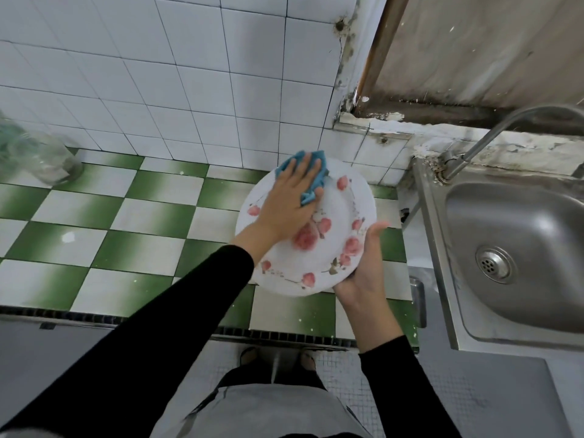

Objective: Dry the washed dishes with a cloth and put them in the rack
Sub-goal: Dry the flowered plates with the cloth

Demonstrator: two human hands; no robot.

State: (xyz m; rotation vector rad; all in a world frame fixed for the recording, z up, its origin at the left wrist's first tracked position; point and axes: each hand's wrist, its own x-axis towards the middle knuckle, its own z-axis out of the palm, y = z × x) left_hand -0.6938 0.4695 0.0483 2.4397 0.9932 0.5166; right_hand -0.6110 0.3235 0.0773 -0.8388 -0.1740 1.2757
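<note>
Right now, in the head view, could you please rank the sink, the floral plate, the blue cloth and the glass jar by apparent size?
1. sink
2. floral plate, though held nearer the camera
3. glass jar, blue cloth: unsure, the left hand covers much of the cloth

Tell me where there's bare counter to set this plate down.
The checkered tiles are bare between the glass jar at far left and the plate. Right of it, only a narrow strip lies before the sink.
</note>
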